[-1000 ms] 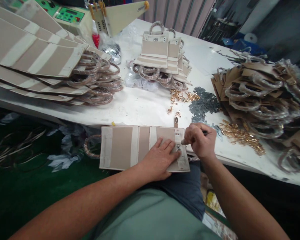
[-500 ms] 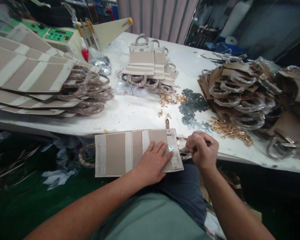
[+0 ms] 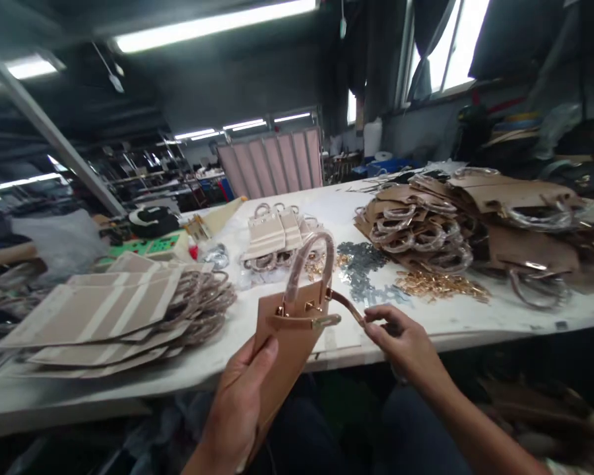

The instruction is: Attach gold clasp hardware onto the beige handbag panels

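Note:
My left hand (image 3: pixel 235 399) grips a tan handbag piece (image 3: pixel 290 336) by its left side, thumb on the front, and holds it up above my lap. A handle (image 3: pixel 301 264) wrapped in clear film arches from its top edge. Metal fittings sit at its upper front, and one strap with a metal end (image 3: pixel 325 320) sticks out to the right. With thumb and fingertips my right hand (image 3: pixel 403 340) pinches the tip of another narrow strap (image 3: pixel 346 303) that runs from the bag's top right. The bag's lower end is partly hidden by my left hand.
On the white table (image 3: pixel 321 204) lie striped bag panels (image 3: pixel 99 297) at left, smaller panels with handles (image 3: pixel 267 236) farther back, and tan panels (image 3: pixel 400 198) at right. Between them are grey metal plates (image 3: pixel 363 270) and gold fittings (image 3: pixel 440 285). A green control panel (image 3: pixel 151 245) stands behind.
The bag piece, earlier flat with its lining side up, is now raised and shows its tan face. My right hand has swapped a tool for the strap. The view has tilted up.

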### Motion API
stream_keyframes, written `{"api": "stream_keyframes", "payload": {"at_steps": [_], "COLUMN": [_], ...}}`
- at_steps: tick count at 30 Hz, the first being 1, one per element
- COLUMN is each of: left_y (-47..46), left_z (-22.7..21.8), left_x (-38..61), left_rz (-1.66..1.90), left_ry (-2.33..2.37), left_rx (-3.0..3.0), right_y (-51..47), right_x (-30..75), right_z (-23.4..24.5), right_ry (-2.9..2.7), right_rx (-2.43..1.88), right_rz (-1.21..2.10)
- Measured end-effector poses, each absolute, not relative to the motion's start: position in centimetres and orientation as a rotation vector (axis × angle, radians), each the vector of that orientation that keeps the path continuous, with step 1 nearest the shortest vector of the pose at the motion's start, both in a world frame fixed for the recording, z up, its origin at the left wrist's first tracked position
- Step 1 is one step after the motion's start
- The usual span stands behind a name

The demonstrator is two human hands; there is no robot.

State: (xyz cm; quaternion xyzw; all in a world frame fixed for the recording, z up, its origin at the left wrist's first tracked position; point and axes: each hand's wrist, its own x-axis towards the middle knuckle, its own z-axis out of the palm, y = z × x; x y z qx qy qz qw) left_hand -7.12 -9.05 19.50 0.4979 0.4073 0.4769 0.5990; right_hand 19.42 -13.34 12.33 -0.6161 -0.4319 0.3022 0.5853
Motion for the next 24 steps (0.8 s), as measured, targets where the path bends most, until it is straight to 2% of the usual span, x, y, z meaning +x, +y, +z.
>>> {"api": "stream_keyframes", "payload": {"at_steps": [4, 9, 13, 18, 24], "left_y": [-9.4, -9.7, -10.0, -9.6, -8.3], "left_z": [21.1, 21.6, 21.7, 22.1, 20.7], "left_x": [-7.7, -8.1, -7.7, -6.2, -6.2], "left_rz": [1.296, 1.295, 1.288, 1.034, 0.871], "left_ry": [0.931, 0.869, 0.798, 0.707, 0.618], "left_rx": [0.881, 0.753, 0.694, 0.439, 0.378], "right_y": [-11.6, -10.6, -10.6, -10.6, -10.5], "right_x": [18.0, 17.0, 17.6, 19.1, 19.4], "right_z": [15.6, 18.7, 20.2, 19.4, 18.6], "right_ry": [-1.235, -1.353, -1.311, -0.971, -0.831], "right_rx": [-1.297, -1.231, -1.166, -1.086, -1.011], "right_rz": [0.648, 0.504, 0.638, 0.977, 1.049]}}
